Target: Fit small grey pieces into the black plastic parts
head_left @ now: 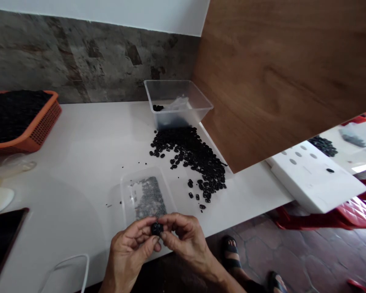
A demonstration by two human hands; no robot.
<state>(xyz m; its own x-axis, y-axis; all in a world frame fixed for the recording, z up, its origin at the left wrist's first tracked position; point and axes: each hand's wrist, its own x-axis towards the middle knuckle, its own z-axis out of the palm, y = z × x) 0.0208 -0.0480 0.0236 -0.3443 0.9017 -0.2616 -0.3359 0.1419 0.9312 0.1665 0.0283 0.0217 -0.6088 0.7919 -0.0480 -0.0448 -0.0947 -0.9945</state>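
Observation:
Between my two hands, near the table's front edge, is a small black plastic part (157, 228). The fingers and thumb of my left hand (131, 246) pinch it from the left. From the right, the fingertips and thumb of my right hand (186, 240) close on it too. Just beyond the hands stands a clear shallow tub (128, 179) with many tiny grey metallic pieces (151, 197) in it; its near end is hidden by my fingers. A spread heap of small black parts (195, 152) lies on the white table behind and to the right.
A clear bin (183, 116) with black parts and a plastic bag stands behind the heap. An orange basket (45, 122) full of black pieces is at left, a phone (4, 240) and white cable (87, 268) nearer. A wooden panel (280, 73) borders the right side; a white box (317, 175) lies beyond.

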